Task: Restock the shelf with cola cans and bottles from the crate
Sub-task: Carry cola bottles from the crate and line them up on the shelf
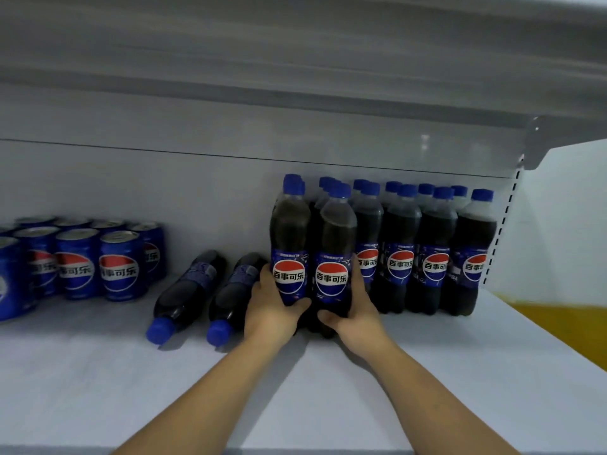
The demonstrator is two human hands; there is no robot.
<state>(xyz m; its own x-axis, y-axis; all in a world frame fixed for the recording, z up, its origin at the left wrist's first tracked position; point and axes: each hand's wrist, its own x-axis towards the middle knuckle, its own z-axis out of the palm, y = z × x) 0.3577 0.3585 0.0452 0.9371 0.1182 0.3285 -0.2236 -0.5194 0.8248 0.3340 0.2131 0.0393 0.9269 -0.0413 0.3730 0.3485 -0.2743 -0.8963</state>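
Observation:
Two upright cola bottles stand side by side at the shelf's middle. My left hand (272,310) grips the left bottle (290,244) low on its label. My right hand (353,310) grips the right bottle (335,251) at its base. Both bottles touch the row of upright cola bottles (437,251) that fills the shelf to the right. Two more cola bottles (187,293) lie on their sides just left of my left hand, blue caps toward me. A cluster of blue cola cans (78,261) stands at the far left. The crate is out of view.
The white shelf board (427,372) stretches toward me, with the shelf's back panel (197,192) behind the drinks. Another shelf (295,77) hangs low overhead. A bracket and slotted upright (512,208) close the right end, with yellow floor (558,323) beyond.

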